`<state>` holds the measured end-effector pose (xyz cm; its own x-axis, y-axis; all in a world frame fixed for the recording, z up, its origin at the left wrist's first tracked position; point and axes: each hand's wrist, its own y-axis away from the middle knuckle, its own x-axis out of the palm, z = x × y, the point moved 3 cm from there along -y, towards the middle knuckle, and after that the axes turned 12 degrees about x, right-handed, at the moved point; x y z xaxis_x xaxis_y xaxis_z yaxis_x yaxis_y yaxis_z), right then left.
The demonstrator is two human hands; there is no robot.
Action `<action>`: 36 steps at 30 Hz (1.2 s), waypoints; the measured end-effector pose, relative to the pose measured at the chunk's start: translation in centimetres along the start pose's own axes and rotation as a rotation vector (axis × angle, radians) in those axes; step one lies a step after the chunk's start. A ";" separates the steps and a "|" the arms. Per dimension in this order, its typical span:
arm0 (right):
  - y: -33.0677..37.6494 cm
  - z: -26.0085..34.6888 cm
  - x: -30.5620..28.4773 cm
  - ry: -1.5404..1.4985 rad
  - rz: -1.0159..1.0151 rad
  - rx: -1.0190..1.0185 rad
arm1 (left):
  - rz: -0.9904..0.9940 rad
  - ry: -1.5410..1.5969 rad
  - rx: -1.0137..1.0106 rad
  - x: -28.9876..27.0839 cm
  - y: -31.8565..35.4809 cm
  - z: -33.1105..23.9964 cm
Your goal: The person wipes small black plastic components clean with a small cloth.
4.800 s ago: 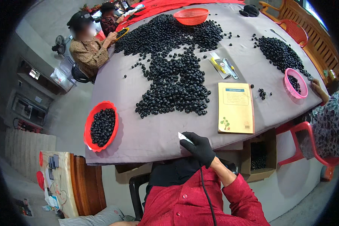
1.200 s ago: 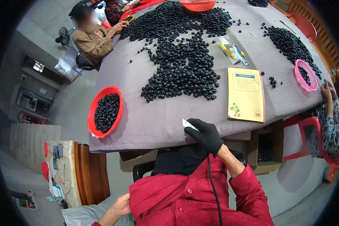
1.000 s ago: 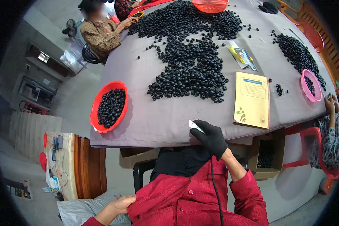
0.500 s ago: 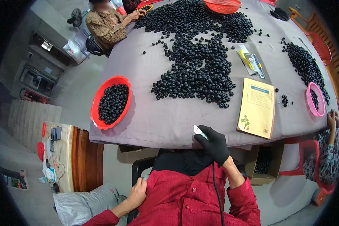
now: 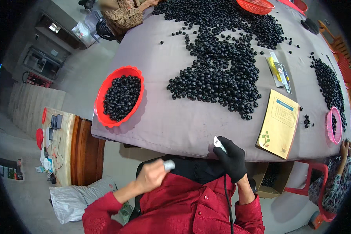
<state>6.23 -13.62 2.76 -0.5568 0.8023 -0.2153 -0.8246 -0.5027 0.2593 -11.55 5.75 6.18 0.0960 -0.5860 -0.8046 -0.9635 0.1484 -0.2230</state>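
My left hand [image 5: 152, 175] is bare, raised in front of my red shirt, its fingers curled closed. A small whitish, rounded piece [image 5: 169, 165] sticks out at its fingertips; motion blur hides whether it is gripped or wrapped round a finger. Over the table's near edge is my right hand [image 5: 232, 158] in a black glove, closed. Between its thumb and fingers a small white piece with a pointed end [image 5: 219, 144] pokes out, the rest covered by the glove. Ahead lies a heap of black round beads with holes [image 5: 214, 84], apart from both hands.
A red scalloped bowl of beads [image 5: 139, 91] stands left. Right are a yellow booklet [image 5: 279, 124], a packaged knife [image 5: 280, 72], a pink basket [image 5: 328, 130] and another bead pile [image 5: 327, 80]. A red basket [image 5: 257, 7] sits far off. Co-workers sit far left and right.
My left hand has risen from beside my waist toward the table edge, carrying the whitish piece. The view has shifted slightly; my right hand still holds the white pointed piece.
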 end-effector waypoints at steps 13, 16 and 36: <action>0.0 0.7 0.5 0.006 0.001 0.001 | -0.386 -0.088 -0.353 -1.7 -16.3 14.5; 0.2 0.2 0.2 0.018 -0.010 -0.002 | -0.376 0.123 -0.424 -1.1 -16.2 14.2; -1.2 -0.4 -0.1 -0.387 -0.128 0.201 | -0.423 1.064 -0.429 5.6 -12.6 5.7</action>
<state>7.24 -13.19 2.03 -0.3419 0.9344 0.1002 -0.8272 -0.3498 0.4398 2.53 5.11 1.38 0.3633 -0.9133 0.1842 -0.9294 -0.3689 0.0039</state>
